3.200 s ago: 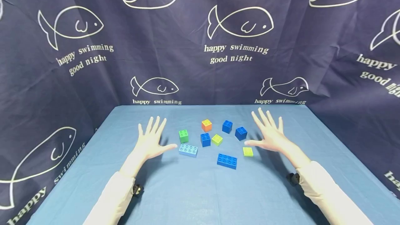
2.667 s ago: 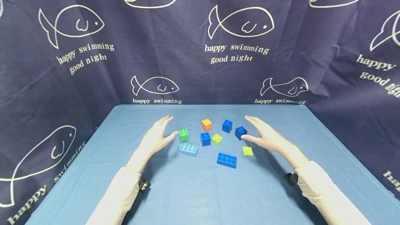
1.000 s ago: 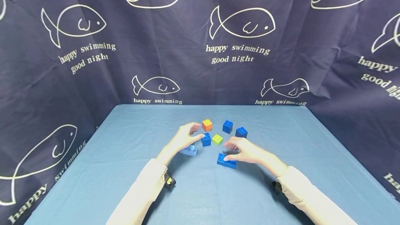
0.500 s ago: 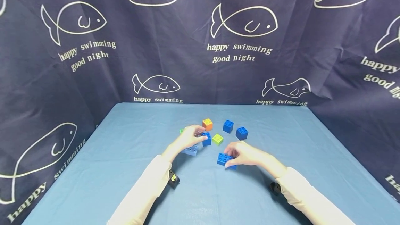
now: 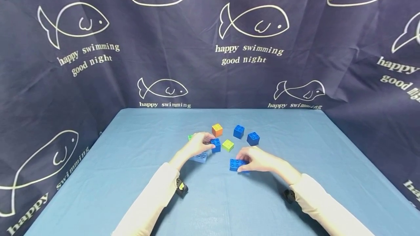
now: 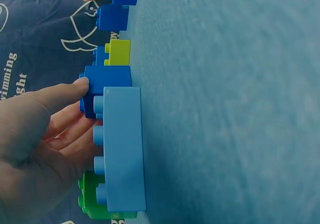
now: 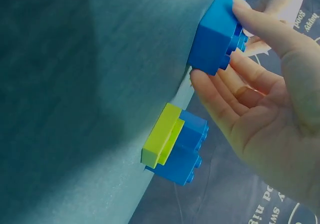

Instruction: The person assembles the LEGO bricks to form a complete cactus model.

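My left hand [image 5: 195,145] pinches a small blue building brick [image 5: 215,145] between thumb and fingers; in the left wrist view the thumb tip lies on that brick [image 6: 107,82]. Just under this hand are a light blue long brick [image 5: 200,157] and a green brick [image 5: 190,137], both partly covered by it. On the right, my right hand [image 5: 257,158] grips a dark blue long brick [image 5: 237,165] near its right end, and the right wrist view shows thumb and fingers on opposite sides of this brick [image 7: 212,39].
Between the hands lies a lime brick [image 5: 228,145]. Farther back are an orange brick [image 5: 217,130] and two small blue bricks, one left [image 5: 238,131] and one right [image 5: 253,138]. A flat lime brick [image 7: 161,136] shows in the right wrist view, hidden from the head view.
Both hands have come inward from the sides, fingers first spread. The left has taken hold of the small blue brick, the right of the long blue one, which has shifted slightly up in view.
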Tool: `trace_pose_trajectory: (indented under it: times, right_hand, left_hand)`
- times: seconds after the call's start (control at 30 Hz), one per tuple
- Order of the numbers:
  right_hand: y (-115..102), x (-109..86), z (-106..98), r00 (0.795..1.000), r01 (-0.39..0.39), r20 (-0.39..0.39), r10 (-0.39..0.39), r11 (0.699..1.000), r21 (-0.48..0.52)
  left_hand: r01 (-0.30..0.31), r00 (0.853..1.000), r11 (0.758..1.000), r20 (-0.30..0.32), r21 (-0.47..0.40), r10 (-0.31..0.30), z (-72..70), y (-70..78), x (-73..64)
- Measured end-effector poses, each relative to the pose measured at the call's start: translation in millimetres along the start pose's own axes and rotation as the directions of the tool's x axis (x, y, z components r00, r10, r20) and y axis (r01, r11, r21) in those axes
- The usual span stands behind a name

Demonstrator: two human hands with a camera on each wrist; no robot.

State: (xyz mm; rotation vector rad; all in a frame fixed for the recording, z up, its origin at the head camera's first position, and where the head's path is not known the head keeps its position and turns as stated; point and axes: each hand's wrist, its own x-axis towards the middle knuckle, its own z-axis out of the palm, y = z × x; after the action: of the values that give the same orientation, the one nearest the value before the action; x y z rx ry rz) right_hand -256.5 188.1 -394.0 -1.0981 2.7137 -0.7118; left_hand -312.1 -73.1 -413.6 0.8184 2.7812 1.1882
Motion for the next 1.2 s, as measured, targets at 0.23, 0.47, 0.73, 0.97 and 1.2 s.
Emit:
trace_pose_trajectory:
  times: [0.23,0.47,0.73,0.97,1.2]
  right_hand:
    - [-2,-0.7,-2,1.000,0.008,-0.015,-0.008,1.000,-0.014]
    - [-2,-1.2,0,1.000,-0.001,-0.009,0.000,1.000,-0.021]
    - [5,-3.6,0,0.997,0.007,-0.081,-0.013,0.997,-0.075]
    - [9,-4.5,-2,0.991,0.007,-0.136,-0.021,0.995,-0.098]
    - [11,-4.7,-10,0.981,-0.004,-0.194,-0.020,0.993,-0.120]
  left_hand:
    - [0.038,0.999,0.999,-0.005,0.006,-0.038,-2.5,-1.1,-2.1]
    - [0.045,0.999,0.999,0.016,0.023,-0.045,-1.4,-2.7,-3.3]
    - [0.052,0.999,0.998,0.003,-0.036,-0.052,0.5,-1.5,-2.8]
    - [0.048,0.999,0.997,-0.015,-0.066,-0.049,2.5,6.4,-5.2]
    - [0.026,0.999,0.998,-0.021,-0.066,-0.027,1.5,11.8,-9.0]
